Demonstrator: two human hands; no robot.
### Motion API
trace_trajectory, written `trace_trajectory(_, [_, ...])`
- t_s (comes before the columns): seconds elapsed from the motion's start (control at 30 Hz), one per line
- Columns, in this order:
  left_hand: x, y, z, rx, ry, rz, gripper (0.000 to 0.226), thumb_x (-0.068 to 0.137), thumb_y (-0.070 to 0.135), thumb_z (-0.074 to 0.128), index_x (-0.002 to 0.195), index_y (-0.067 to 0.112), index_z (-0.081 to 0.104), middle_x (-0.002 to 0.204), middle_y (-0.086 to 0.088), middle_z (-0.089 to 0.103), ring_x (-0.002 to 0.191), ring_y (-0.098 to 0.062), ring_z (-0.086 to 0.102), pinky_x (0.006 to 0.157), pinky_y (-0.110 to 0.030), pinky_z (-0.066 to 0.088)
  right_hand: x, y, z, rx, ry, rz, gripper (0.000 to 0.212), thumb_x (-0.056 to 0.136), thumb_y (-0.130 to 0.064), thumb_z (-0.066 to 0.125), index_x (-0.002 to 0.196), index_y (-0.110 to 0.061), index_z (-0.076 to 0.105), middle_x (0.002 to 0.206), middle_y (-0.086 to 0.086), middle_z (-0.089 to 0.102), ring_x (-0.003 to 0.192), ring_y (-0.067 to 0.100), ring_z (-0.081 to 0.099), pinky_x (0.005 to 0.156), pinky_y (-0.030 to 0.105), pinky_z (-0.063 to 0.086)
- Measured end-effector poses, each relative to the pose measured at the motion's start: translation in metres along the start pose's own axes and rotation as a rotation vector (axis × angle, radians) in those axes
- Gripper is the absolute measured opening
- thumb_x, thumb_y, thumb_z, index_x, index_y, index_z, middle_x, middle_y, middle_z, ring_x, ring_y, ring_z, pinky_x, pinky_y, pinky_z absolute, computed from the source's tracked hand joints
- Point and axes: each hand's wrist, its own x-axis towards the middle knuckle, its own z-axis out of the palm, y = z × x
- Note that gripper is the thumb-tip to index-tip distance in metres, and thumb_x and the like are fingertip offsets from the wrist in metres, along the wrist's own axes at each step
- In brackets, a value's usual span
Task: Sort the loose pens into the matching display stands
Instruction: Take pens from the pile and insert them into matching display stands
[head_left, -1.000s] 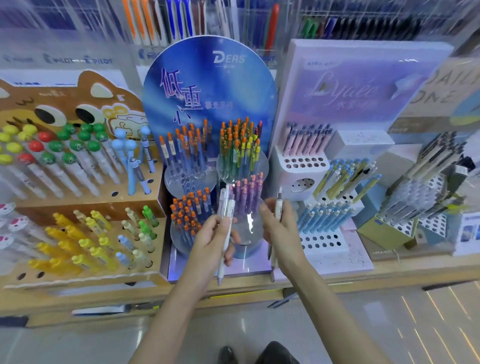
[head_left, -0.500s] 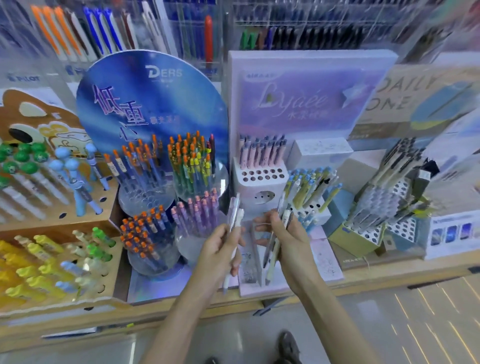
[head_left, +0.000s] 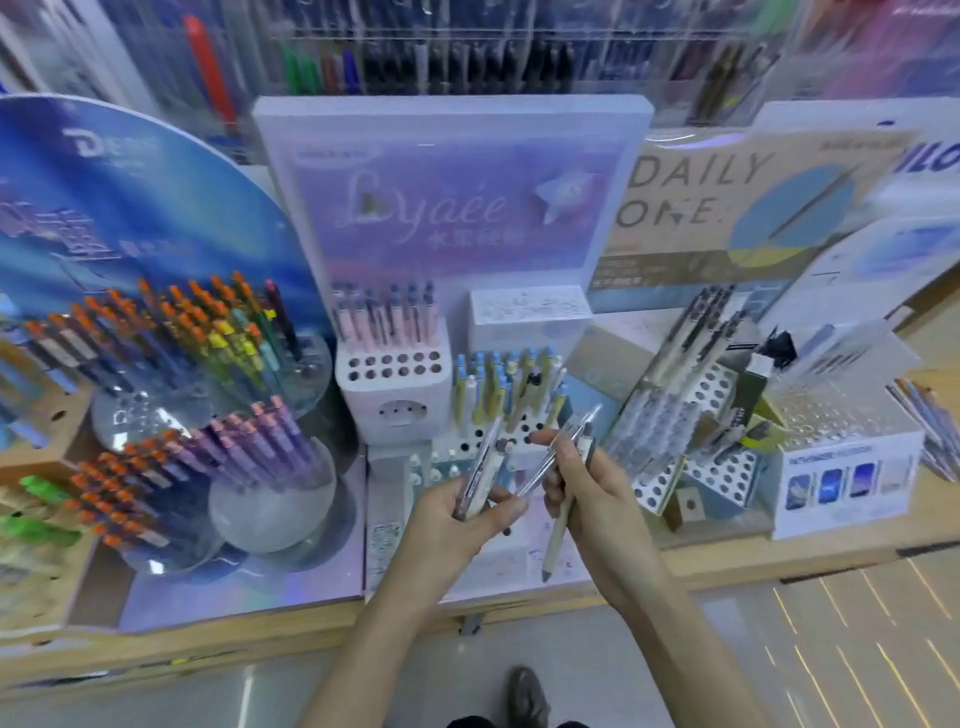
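Observation:
My left hand (head_left: 457, 525) grips two pale clear-bodied pens (head_left: 483, 470), their tops pointing up and to the right. My right hand (head_left: 592, 493) holds a beige pen (head_left: 557, 535) with its tip down, and a clear pen (head_left: 558, 447) slanting up to the right. Both hands hover in front of the white and lilac Lyaee stand (head_left: 400, 374), just below its lower tier of blue and olive pens (head_left: 506, 384). Pink pens (head_left: 387, 317) fill the stand's upper block. To the right, the Daily One stand (head_left: 722, 467) has white perforated tiers of grey pens.
A blue Ders display (head_left: 130, 218) at left carries clear cups of orange-topped and purple pens (head_left: 260, 441). A white box stand (head_left: 852, 467) sits at far right. All stands rest on a wooden shelf (head_left: 779, 556). Racks of hanging pens (head_left: 467, 57) line the back wall.
The view has swung right, so the Lyaee stand is now centred. Both hands have come closer together, and the pens in the right hand now fan apart.

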Motion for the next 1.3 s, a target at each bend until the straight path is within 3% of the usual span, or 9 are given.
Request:
trace_trajectory(0.17, [0.008,-0.010,0.045,0.015,-0.013,-0.048,0.016,0.078,0.000,0.072,0.072,0.008,0.061,0.040,0.014,0.051,0.034,0.004,0.042,0.041,-0.006,0.031,0.005,-0.009,-0.061,-0.040,0.088,-0.039,0.033,0.092,-0.024,0.059,0.085,0.008,0.052,0.050,-0.007,0.034,0.043,0.007,0.027,0.042,0.018,0.025])
trace_trajectory(0.3, [0.011,-0.020,0.079,0.061,-0.050,-0.068,0.007,0.083,0.014,0.070,0.083,0.015,0.064,0.049,0.011,0.040,0.038,0.001,0.035,0.042,-0.011,0.028,0.009,-0.015,-0.106,-0.235,0.168,-0.131,0.037,0.087,-0.026,0.066,0.062,-0.012,0.041,0.045,-0.008,0.035,0.043,0.007,0.033,0.047,0.017,0.031])
trace_trajectory(0.4, [0.010,-0.025,0.098,-0.015,-0.048,-0.119,0.024,0.092,0.028,0.056,0.095,0.005,0.054,0.050,0.013,0.031,0.041,-0.004,0.026,0.041,-0.016,0.023,0.008,-0.016,-0.141,-0.434,0.258,-0.198,0.035,0.090,-0.034,0.063,0.068,-0.011,0.050,0.048,-0.006,0.041,0.046,0.006,0.032,0.053,0.028,0.028])
trace_trajectory(0.53, [0.009,-0.025,0.112,-0.094,-0.041,-0.136,0.034,0.096,0.025,0.047,0.108,-0.007,0.044,0.061,0.001,0.036,0.044,-0.009,0.025,0.043,-0.022,0.020,0.011,-0.022,-0.171,-0.573,0.385,-0.303,0.033,0.095,-0.025,0.057,0.064,-0.030,0.044,0.047,-0.006,0.042,0.047,0.006,0.037,0.047,0.019,0.027])
trace_trajectory(0.63, [0.007,-0.023,0.117,-0.104,-0.034,-0.113,0.033,0.095,0.024,0.047,0.109,-0.007,0.045,0.059,0.004,0.042,0.044,-0.009,0.028,0.042,-0.020,0.025,0.019,-0.019,-0.183,-0.603,0.338,-0.317,0.027,0.095,-0.025,0.056,0.069,-0.026,0.051,0.060,0.004,0.050,0.054,0.010,0.041,0.051,0.020,0.030])
trace_trajectory(0.83, [0.004,-0.023,0.121,-0.112,0.008,-0.087,0.029,0.096,0.020,0.046,0.106,-0.007,0.046,0.058,0.006,0.045,0.043,-0.009,0.031,0.040,-0.019,0.029,0.031,0.000,-0.178,-0.686,0.212,-0.311,0.015,0.095,-0.022,0.057,0.080,-0.019,0.059,0.058,-0.013,0.051,0.060,-0.002,0.050,0.054,0.011,0.031])
trace_trajectory(1.0, [0.000,-0.023,0.120,-0.111,0.023,-0.086,0.019,0.096,0.023,0.046,0.106,0.009,0.055,0.062,0.004,0.045,0.045,-0.008,0.033,0.042,-0.020,0.031,0.031,0.008,-0.171,-0.779,0.171,-0.320,0.013,0.094,-0.020,0.059,0.091,-0.010,0.066,0.076,-0.006,0.059,0.066,0.000,0.051,0.059,0.002,0.033])
trace_trajectory(1.17, [-0.001,-0.024,0.117,-0.117,0.042,-0.066,0.020,0.095,0.023,0.049,0.106,0.007,0.056,0.060,0.007,0.049,0.045,-0.009,0.034,0.044,-0.022,0.030,0.037,0.020,-0.152,-0.785,0.074,-0.273,0.045,0.088,-0.016,0.067,0.058,-0.033,0.038,0.046,-0.011,0.040,0.053,0.002,0.047,0.051,0.012,0.032])
trace_trajectory(1.3, [-0.001,-0.023,0.119,-0.123,0.064,-0.045,0.018,0.096,0.022,0.049,0.105,0.010,0.057,0.061,0.006,0.050,0.045,-0.009,0.034,0.044,-0.022,0.030,0.046,0.029,-0.144,-0.787,0.125,-0.225,0.023,0.087,-0.021,0.068,0.071,-0.012,0.056,0.056,-0.010,0.045,0.054,0.011,0.043,0.052,0.017,0.032])
